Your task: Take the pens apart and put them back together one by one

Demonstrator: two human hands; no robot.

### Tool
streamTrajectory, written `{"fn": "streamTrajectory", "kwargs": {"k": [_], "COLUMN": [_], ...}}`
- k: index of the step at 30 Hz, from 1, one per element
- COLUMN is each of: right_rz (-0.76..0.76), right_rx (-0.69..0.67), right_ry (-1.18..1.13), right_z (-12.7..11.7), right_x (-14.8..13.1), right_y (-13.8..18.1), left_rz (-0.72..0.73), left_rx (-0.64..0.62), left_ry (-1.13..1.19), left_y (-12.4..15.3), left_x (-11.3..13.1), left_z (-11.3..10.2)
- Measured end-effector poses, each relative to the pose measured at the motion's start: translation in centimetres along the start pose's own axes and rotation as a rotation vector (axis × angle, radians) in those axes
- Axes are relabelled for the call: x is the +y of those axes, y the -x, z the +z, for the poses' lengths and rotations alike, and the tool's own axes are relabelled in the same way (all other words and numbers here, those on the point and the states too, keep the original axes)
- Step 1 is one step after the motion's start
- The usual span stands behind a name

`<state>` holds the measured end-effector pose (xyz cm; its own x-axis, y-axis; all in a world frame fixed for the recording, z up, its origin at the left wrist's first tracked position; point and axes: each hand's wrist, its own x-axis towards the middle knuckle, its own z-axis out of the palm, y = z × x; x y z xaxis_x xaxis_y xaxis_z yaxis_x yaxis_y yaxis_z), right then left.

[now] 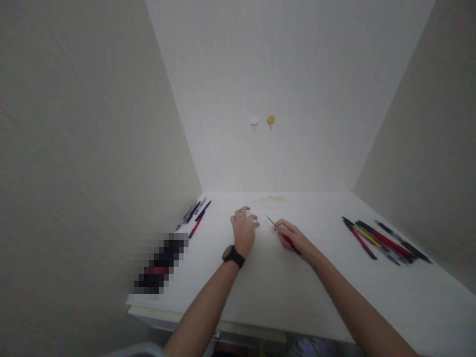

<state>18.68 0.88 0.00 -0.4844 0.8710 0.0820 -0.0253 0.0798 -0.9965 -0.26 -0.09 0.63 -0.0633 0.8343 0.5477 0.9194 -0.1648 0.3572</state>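
My right hand (293, 239) rests on the white table (282, 282) and is closed round a thin red pen refill (286, 239), whose dark tip points up and to the left. My left hand (243, 229), with a black watch (233, 256) on the wrist, lies beside it with curled fingers pinching something small and pale that I cannot make out. The two hands are a short way apart at the table's middle.
Several pens (383, 241), red, black and yellow, lie in a row at the right side. A few more pens (196, 215) lie at the back left by the wall. A blurred patch (160, 265) covers the left front. Two round hooks (262, 121) hang on the back wall.
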Motion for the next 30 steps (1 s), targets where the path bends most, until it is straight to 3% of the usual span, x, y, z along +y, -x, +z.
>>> {"fn": "streamTrajectory", "kwargs": {"k": [12,26,30], "right_rz": [0.002,0.001,-0.003], "right_rx": [0.016,0.008,0.015], "right_ry": [0.018,0.023,-0.009], "right_z": [-0.1,0.1,0.1], "right_x": [0.3,0.0,0.2], "right_y": [-0.2,0.0,-0.1], "left_rz": [-0.009,-0.034,-0.07], "left_rx": [-0.179,-0.162,-0.046], "left_ry": [-0.083,-0.004,0.058], "left_y": [0.1,0.0,-0.1], "left_x": [-0.3,0.0,0.8], "left_z": [0.3,-0.1,-0.2]}}
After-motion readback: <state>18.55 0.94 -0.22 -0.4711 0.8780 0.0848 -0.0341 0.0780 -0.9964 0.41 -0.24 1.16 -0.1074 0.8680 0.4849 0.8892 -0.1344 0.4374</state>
